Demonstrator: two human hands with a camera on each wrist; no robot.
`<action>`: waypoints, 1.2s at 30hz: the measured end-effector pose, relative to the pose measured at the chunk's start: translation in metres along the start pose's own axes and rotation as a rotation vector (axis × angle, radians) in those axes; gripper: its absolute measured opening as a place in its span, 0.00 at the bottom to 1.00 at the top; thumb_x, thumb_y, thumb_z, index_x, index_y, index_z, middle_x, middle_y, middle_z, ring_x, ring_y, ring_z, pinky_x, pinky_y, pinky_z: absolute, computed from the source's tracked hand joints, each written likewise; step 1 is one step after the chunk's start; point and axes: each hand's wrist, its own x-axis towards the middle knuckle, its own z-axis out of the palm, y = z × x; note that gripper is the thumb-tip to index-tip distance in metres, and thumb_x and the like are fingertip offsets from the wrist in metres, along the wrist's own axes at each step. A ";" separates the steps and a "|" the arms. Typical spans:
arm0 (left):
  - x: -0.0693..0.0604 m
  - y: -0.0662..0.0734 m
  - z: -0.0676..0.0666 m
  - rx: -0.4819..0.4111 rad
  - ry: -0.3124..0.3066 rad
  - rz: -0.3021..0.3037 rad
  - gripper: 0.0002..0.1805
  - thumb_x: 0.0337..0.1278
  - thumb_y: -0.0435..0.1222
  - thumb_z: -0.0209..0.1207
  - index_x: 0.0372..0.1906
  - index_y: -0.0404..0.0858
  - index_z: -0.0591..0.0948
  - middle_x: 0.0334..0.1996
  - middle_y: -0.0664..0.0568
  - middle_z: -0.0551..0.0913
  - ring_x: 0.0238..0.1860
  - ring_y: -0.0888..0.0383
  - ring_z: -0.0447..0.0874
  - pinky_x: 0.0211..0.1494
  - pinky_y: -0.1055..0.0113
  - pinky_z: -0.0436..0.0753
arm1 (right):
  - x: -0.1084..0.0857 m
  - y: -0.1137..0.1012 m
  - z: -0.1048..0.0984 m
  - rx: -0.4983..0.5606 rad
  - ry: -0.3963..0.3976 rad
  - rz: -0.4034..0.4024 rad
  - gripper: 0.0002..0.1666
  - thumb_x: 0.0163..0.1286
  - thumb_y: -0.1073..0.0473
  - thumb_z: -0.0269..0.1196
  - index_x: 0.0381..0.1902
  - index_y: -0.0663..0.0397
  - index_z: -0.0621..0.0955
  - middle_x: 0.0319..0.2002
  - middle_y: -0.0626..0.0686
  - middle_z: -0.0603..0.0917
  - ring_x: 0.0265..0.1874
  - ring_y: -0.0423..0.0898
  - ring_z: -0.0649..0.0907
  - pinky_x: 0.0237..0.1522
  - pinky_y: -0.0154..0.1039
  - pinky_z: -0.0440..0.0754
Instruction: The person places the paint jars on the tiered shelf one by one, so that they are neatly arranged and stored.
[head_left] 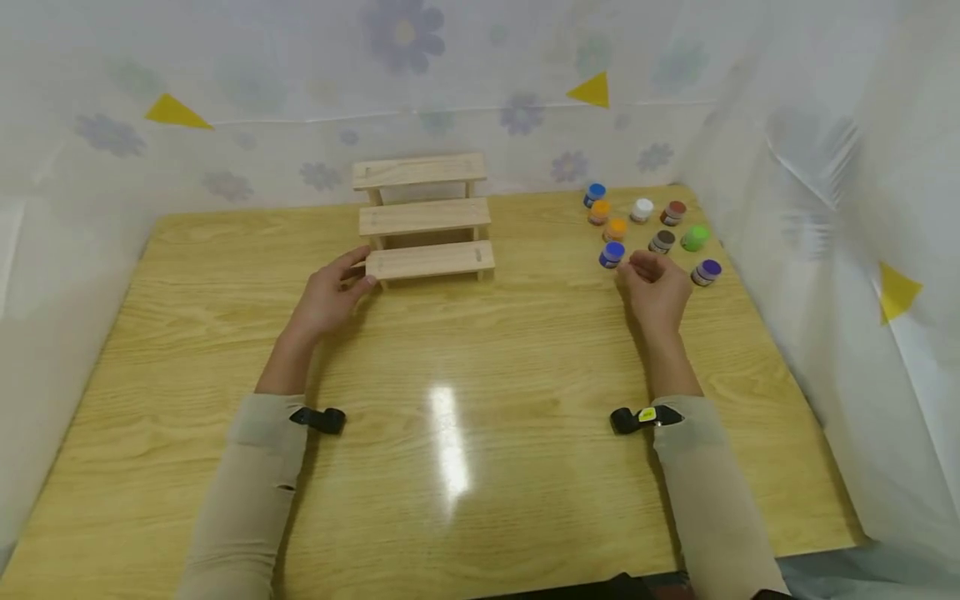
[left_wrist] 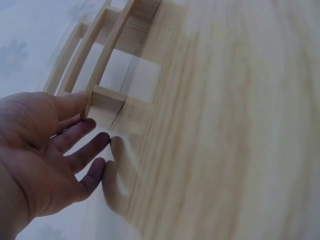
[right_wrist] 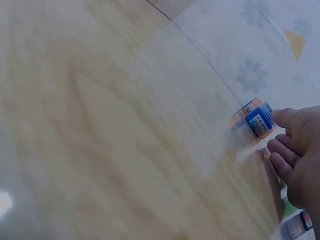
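A three-tier wooden stand (head_left: 427, 262) rises in steps at the back of the table. My left hand (head_left: 332, 296) is at the left end of its lowest board, thumb in front and index finger behind, pinching the corner. In the left wrist view, the other fingers of the left hand (left_wrist: 45, 155) spread below the stand's edge (left_wrist: 107, 95). My right hand (head_left: 658, 292) hovers by a small paint jar with a blue lid (head_left: 612, 255), its fingers loosely bent. The right wrist view has the thumb of the right hand (right_wrist: 305, 150) close to the blue-lidded jar (right_wrist: 260, 123); contact is unclear.
Several more jars stand at the back right, among them a white-lidded jar (head_left: 641, 210), a green-lidded jar (head_left: 695, 238) and a purple-lidded jar (head_left: 707, 272). Flowered white sheeting (head_left: 300, 67) hangs behind and beside the wood-grained table (head_left: 525, 375).
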 end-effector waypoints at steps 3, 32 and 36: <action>0.002 -0.002 0.001 -0.024 0.007 0.001 0.34 0.83 0.43 0.55 0.85 0.44 0.60 0.80 0.40 0.65 0.78 0.37 0.65 0.76 0.39 0.72 | 0.006 0.004 0.000 0.081 -0.035 -0.016 0.23 0.70 0.58 0.75 0.58 0.64 0.86 0.54 0.62 0.88 0.50 0.42 0.88 0.55 0.30 0.86; 0.012 -0.018 0.021 -0.474 0.047 0.122 0.34 0.78 0.26 0.57 0.83 0.37 0.64 0.81 0.43 0.64 0.80 0.43 0.64 0.70 0.71 0.78 | 0.015 0.006 -0.003 0.045 -0.067 -0.080 0.23 0.69 0.58 0.76 0.60 0.58 0.87 0.55 0.58 0.89 0.49 0.40 0.87 0.51 0.27 0.85; 0.009 -0.016 0.022 -0.470 0.050 0.077 0.31 0.78 0.29 0.58 0.81 0.38 0.68 0.82 0.48 0.64 0.80 0.47 0.63 0.71 0.71 0.78 | 0.014 0.005 -0.004 0.018 -0.074 -0.075 0.23 0.69 0.57 0.75 0.60 0.56 0.88 0.55 0.58 0.89 0.49 0.40 0.86 0.50 0.26 0.84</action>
